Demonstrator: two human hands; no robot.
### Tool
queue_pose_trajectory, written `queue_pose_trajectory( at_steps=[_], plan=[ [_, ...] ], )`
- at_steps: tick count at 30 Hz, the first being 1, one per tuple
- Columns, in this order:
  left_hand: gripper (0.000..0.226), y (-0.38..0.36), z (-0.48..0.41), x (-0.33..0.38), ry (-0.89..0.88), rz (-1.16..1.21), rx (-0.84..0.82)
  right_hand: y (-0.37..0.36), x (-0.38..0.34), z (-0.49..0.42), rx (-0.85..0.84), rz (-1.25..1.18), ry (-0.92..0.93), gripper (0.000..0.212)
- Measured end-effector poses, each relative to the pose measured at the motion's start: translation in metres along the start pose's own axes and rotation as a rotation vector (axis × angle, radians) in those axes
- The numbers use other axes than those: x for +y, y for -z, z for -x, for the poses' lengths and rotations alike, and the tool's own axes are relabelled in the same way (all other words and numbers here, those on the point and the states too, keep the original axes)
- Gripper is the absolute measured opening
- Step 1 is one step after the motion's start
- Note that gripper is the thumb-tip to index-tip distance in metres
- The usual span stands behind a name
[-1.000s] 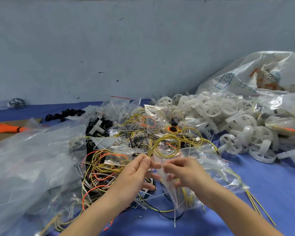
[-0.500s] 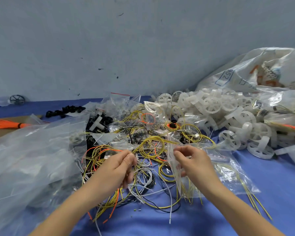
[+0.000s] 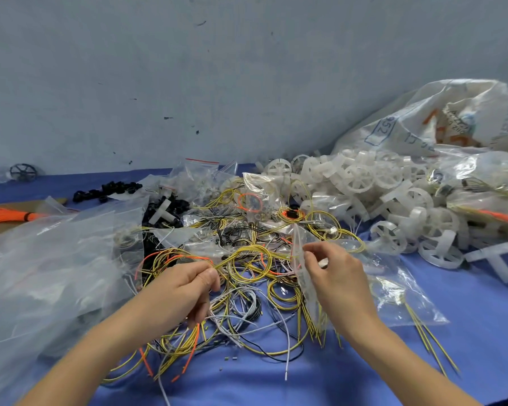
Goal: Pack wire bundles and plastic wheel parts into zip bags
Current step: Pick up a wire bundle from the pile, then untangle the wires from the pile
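Our left hand [image 3: 188, 288] pinches the yellow wire coil [image 3: 247, 260], which stretches rightward toward the zip bag [image 3: 302, 276] whose mouth our right hand [image 3: 335, 276] pinches upright just beside it.

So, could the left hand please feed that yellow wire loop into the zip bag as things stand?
Probably yes: the left hand pinches the yellow wire loop, whose far side lies by the zip bag edge that the right hand holds up; only loose wires lie beneath.
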State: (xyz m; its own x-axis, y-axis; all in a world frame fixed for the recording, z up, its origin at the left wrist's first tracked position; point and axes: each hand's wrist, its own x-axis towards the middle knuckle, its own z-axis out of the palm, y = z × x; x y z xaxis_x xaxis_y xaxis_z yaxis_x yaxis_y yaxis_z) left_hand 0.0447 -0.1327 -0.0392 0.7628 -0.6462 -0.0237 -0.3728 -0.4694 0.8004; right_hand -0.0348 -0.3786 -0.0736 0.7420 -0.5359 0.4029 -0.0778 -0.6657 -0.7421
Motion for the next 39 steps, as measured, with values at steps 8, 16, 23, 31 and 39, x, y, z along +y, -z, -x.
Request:
queue_pose_trajectory(
  at_steps=[8, 16, 23, 31, 39],
  plan=[
    [0.028, -0.001, 0.002, 0.004, -0.002, 0.017, -0.017, 0.004, -0.003, 0.002, -0.055, 0.097, 0.081, 0.018],
    [0.029, 0.007, -0.003, 0.015, 0.060, 0.361, -0.051, 0.002, -0.011, 0.013, -0.057, 0.277, 0.302, 0.016],
    [0.032, 0.011, -0.001, 0.021, 0.109, 0.473, -0.040, -0.003, -0.014, 0.016, -0.100, 0.195, 0.381, 0.013],
    [0.026, -0.006, 0.003, 0.034, 0.160, 0.465, -0.144, -0.004, -0.024, 0.017, -0.078, 0.025, 0.343, 0.014],
    [0.028, -0.035, -0.007, 0.036, 0.173, 0.395, -0.175, -0.009, -0.033, 0.022, -0.137, 0.018, 0.392, 0.013]
  ],
)
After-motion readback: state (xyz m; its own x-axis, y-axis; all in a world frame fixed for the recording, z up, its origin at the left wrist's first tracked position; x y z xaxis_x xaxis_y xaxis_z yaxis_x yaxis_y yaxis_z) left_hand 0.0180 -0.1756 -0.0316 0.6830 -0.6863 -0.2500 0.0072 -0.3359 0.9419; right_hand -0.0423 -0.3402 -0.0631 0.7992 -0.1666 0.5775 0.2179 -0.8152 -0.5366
